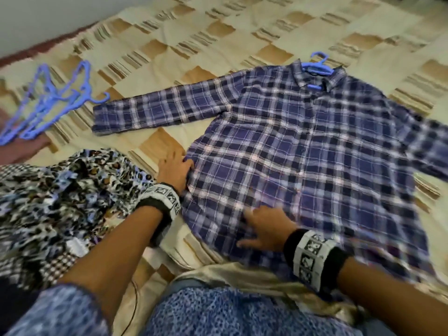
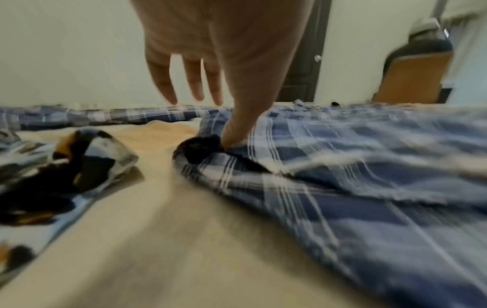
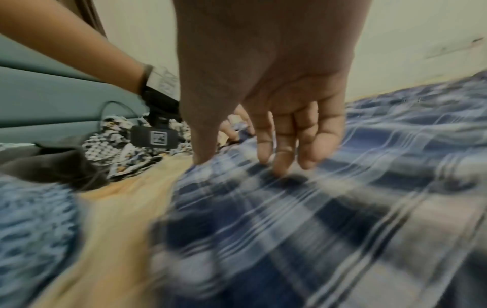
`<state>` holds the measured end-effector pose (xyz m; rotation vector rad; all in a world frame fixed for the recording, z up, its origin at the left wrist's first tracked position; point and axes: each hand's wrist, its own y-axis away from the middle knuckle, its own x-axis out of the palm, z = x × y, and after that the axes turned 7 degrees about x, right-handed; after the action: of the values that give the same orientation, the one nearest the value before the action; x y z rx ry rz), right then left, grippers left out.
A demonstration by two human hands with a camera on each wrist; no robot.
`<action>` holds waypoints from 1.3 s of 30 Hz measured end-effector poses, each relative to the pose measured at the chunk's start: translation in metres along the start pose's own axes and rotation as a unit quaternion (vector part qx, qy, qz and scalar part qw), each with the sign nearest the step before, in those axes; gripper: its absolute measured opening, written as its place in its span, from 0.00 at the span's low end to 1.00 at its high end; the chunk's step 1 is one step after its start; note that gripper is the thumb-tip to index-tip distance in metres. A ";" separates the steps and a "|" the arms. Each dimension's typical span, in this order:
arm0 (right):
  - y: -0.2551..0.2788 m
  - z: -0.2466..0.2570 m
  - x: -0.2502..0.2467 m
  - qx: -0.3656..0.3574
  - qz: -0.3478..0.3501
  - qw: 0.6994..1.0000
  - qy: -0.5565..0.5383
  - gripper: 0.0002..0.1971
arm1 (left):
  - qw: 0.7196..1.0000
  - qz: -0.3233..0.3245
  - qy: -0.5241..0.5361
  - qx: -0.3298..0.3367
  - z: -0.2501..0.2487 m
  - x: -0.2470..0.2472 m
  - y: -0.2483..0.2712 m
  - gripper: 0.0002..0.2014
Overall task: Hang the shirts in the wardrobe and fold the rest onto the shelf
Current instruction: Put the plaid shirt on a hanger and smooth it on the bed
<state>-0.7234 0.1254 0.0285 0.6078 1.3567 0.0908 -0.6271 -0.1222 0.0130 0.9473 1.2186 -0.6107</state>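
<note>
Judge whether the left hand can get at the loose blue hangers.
Probably, with a lean: between the left hand and the hangers lie only bedspread and the plaid shirt's flat sleeve.

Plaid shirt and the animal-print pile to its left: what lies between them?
The left hand, thumb on the plaid shirt hem, over a bare strip of bedspread beside the animal-print pile; head and left wrist views show it.

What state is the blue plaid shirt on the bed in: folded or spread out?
Spread out. The plaid shirt lies flat on the bed, one sleeve stretched sideways, a blue hanger in its collar.
</note>
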 end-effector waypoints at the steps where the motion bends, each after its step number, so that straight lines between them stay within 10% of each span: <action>1: 0.010 0.013 0.011 0.010 0.020 1.000 0.019 0.32 | 1.000 -0.013 -0.025 -0.010 -0.008 0.002 0.005 0.20; 6: 0.034 0.045 0.031 0.076 -0.038 0.996 0.036 0.15 | 0.975 -0.010 0.163 -0.152 -0.023 0.034 0.018 0.20; 14: 0.016 0.043 0.044 0.075 -0.017 0.997 -0.018 0.21 | 0.800 -0.195 0.497 -0.274 -0.037 0.029 0.008 0.21; 23: 0.017 0.029 0.028 -0.064 -0.017 0.990 -0.123 0.06 | 0.834 -0.159 0.429 -0.309 0.006 0.031 0.036 0.14; 39: -0.004 0.078 0.049 -0.049 -0.050 0.992 -0.102 0.13 | 0.887 -0.036 0.329 -0.322 0.030 0.023 0.022 0.17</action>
<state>-0.6401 0.1140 -0.0100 0.4533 1.1760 0.0134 -0.5879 -0.1354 -0.0015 0.5347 1.9079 0.1138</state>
